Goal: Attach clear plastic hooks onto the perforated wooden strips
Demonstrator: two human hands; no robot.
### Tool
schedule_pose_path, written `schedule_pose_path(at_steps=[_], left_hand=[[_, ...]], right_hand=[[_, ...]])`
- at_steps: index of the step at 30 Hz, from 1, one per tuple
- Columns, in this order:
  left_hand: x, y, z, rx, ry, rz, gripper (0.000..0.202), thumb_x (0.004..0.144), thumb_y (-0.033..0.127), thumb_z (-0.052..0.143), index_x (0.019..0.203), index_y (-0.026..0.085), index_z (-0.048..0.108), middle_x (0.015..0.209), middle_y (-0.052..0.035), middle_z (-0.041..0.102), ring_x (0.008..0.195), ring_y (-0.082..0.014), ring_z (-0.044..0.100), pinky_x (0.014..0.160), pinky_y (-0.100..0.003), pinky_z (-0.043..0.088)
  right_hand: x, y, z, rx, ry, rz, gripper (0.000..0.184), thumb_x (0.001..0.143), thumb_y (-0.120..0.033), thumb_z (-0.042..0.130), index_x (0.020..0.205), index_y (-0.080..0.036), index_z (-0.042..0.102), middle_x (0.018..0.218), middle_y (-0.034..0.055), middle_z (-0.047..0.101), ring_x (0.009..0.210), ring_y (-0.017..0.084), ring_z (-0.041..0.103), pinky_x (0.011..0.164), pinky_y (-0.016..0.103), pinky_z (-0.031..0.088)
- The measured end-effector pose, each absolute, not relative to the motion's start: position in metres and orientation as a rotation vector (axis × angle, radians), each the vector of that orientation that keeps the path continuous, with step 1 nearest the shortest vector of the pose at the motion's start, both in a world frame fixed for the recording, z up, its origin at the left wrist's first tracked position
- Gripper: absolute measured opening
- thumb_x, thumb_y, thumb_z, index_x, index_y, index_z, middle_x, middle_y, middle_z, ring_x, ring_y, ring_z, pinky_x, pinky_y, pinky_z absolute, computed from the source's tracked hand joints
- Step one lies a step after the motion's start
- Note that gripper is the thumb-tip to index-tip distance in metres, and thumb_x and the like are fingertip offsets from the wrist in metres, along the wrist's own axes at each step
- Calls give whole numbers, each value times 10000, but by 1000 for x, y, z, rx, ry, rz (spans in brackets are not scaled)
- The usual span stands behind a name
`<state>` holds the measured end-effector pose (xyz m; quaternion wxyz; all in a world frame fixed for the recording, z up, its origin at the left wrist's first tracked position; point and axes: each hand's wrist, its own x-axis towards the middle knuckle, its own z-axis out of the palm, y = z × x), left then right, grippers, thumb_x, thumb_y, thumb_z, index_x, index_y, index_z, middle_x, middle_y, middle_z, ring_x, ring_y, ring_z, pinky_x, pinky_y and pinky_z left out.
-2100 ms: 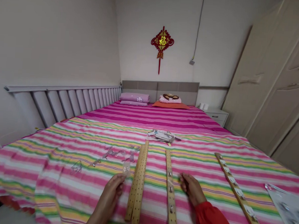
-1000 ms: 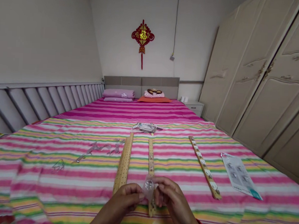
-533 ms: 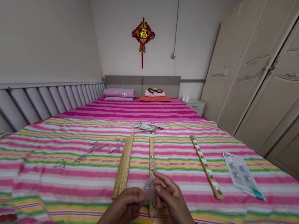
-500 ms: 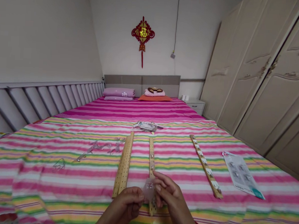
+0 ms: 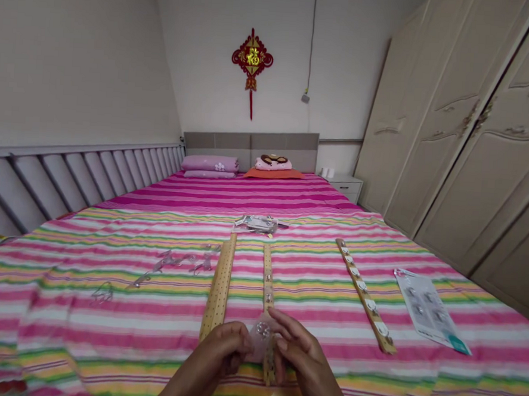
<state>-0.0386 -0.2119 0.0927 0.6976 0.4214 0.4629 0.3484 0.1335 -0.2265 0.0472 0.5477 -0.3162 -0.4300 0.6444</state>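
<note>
Both my hands meet low in the middle of the view, over the striped bedspread [image 5: 104,325]. My left hand [image 5: 219,353] and my right hand [image 5: 302,355] pinch a small clear plastic hook pad with a metal centre [image 5: 261,334] between their fingertips. They hold it just above the near end of a narrow wooden strip [image 5: 267,288] that carries a few metal-centred hooks. A wider pair of perforated wooden strips [image 5: 218,291] lies just left of my left hand.
A third wooden strip with several white round hooks [image 5: 364,294] lies to the right, with a printed backing sheet [image 5: 430,310] beyond it. Clear loose hooks [image 5: 175,261] lie left, empty packets [image 5: 258,223] further back. Wardrobe doors [image 5: 470,133] stand on the right.
My left hand brought the clear hook pad from the left of the strips to the middle, where my right hand joined it. In the last half second the hands barely moved.
</note>
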Motion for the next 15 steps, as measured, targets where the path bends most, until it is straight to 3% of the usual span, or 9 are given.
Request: schedule_pose_path(at_steps=[6, 12, 15], left_hand=[[-34, -217, 79, 659, 942, 738, 201, 538, 237, 650, 557, 163, 463, 499, 75, 391, 445, -32, 294, 462, -179, 161], [-34, -218, 74, 487, 906, 699, 213, 527, 217, 687, 581, 151, 492, 509, 71, 432, 420, -19, 329, 441, -153, 182], [-34, -217, 73, 472, 904, 695, 189, 526, 208, 671, 592, 153, 502, 513, 68, 440, 418, -21, 338, 433, -149, 176]], right_hand=[[132, -225, 41, -777, -1051, 1479, 490, 704, -440, 731, 1137, -232, 634, 793, 21, 641, 415, 68, 480, 425, 228, 377], [135, -224, 33, -843, -1084, 1379, 443, 739, -448, 693, 1126, -237, 649, 769, 24, 649, 404, 78, 480, 416, 237, 395], [138, -225, 35, -929, -1204, 1108, 307, 754, -405, 684, 1010, -237, 713, 796, 50, 654, 578, 149, 578, 494, 259, 460]])
